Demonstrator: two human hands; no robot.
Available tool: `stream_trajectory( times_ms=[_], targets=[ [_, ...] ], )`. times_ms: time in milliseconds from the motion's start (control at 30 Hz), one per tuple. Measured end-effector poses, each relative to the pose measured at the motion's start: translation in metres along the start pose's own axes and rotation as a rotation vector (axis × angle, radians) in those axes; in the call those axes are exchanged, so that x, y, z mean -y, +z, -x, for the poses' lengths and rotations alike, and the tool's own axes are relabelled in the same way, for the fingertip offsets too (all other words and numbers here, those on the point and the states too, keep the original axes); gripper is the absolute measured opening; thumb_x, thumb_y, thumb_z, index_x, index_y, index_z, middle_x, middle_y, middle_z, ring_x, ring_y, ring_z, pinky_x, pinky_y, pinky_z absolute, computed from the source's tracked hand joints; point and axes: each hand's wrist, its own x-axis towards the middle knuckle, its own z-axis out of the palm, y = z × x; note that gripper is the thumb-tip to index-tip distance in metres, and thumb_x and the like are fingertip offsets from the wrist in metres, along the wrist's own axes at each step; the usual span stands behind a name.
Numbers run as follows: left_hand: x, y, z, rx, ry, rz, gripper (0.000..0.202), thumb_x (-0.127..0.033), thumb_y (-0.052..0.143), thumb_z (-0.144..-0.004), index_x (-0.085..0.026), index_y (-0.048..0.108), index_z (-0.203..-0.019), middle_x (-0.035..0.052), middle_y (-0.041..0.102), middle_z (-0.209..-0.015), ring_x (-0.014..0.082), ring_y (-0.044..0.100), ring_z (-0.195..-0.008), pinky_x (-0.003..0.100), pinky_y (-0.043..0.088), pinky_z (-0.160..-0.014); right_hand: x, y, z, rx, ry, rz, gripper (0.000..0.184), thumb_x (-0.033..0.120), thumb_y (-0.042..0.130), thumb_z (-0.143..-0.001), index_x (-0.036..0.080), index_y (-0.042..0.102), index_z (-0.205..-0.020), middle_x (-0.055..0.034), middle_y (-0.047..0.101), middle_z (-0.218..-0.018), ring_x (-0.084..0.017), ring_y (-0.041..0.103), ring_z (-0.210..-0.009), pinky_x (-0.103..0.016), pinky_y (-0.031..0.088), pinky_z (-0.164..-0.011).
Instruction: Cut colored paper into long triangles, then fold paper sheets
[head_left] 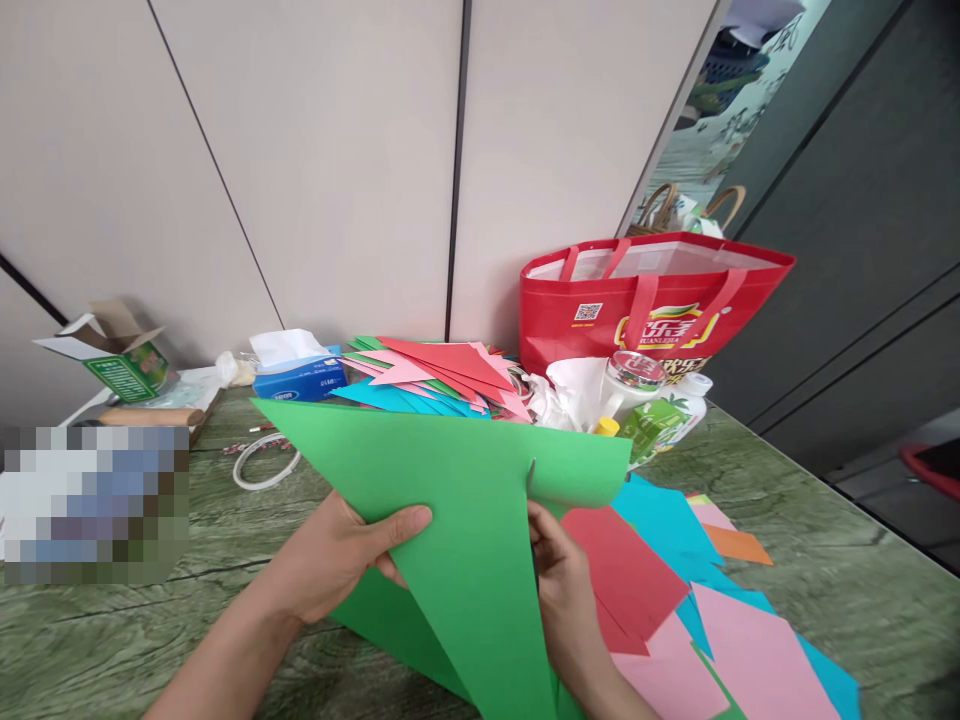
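A large green sheet of paper (457,500) is held up over the table, with a cut running down its right part and a strip curling away to the right. My left hand (352,550) pinches its left edge, thumb on top and fingers underneath. At the cut, my right hand (559,580) is closed on scissors; a dark blade tip (532,474) pokes out above the paper, while most of the scissors is hidden by the sheet and fingers. Below, another piece of green paper (405,630) lies on the table.
Red paper (630,570), pink and blue sheets lie at right. Behind stand a pile of coloured paper triangles (442,370), a blue tissue box (300,378), a red bag (570,330) and a jar (634,380). A white ring (262,484) and a green box (131,370) are at left.
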Motion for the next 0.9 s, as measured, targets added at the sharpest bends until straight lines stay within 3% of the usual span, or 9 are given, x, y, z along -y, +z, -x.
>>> stream_trajectory(
  times_ms=[433, 667, 800, 900],
  targets=[
    [0.003, -0.001, 0.0, 0.021, 0.001, -0.007, 0.028, -0.031, 0.07, -0.065, -0.019, 0.065, -0.09, 0.0039, 0.072, -0.087, 0.0202, 0.066, -0.07, 0.022, 0.051, -0.044, -0.002, 0.002, 0.0, -0.039, 0.011, -0.034, 0.025, 0.014, 0.076, -0.051, 0.021, 0.07, -0.074, -0.0012, 0.072, -0.067, -0.016, 0.063, -0.055, -0.022, 0.05, -0.049],
    [0.0, -0.009, 0.0, 0.067, 0.113, 0.145, 0.043, -0.03, 0.072, -0.064, -0.023, 0.06, -0.104, 0.0051, 0.065, -0.112, 0.0273, 0.059, -0.1, 0.032, 0.054, -0.074, 0.001, 0.0, 0.001, 0.013, 0.043, -0.045, 0.028, 0.008, 0.075, -0.05, 0.022, 0.07, -0.074, 0.0004, 0.073, -0.068, -0.015, 0.064, -0.057, -0.02, 0.051, -0.052],
    [-0.004, -0.011, 0.0, -0.021, 0.089, 0.25, 0.041, -0.032, 0.072, -0.063, -0.021, 0.062, -0.101, 0.0069, 0.067, -0.106, 0.0283, 0.063, -0.092, 0.033, 0.057, -0.066, 0.001, 0.001, 0.001, 0.028, 0.046, -0.041, 0.027, 0.008, 0.074, -0.052, 0.021, 0.07, -0.075, 0.0, 0.073, -0.071, -0.015, 0.065, -0.059, -0.02, 0.051, -0.053],
    [-0.003, -0.01, -0.002, -0.081, 0.078, 0.274, 0.031, -0.025, 0.072, -0.064, -0.019, 0.064, -0.094, 0.0057, 0.069, -0.103, 0.0253, 0.065, -0.088, 0.031, 0.057, -0.069, 0.001, 0.002, 0.001, 0.046, 0.024, -0.043, 0.026, 0.008, 0.072, -0.053, 0.021, 0.069, -0.075, 0.0006, 0.073, -0.069, -0.014, 0.065, -0.06, -0.019, 0.051, -0.054]
  ],
)
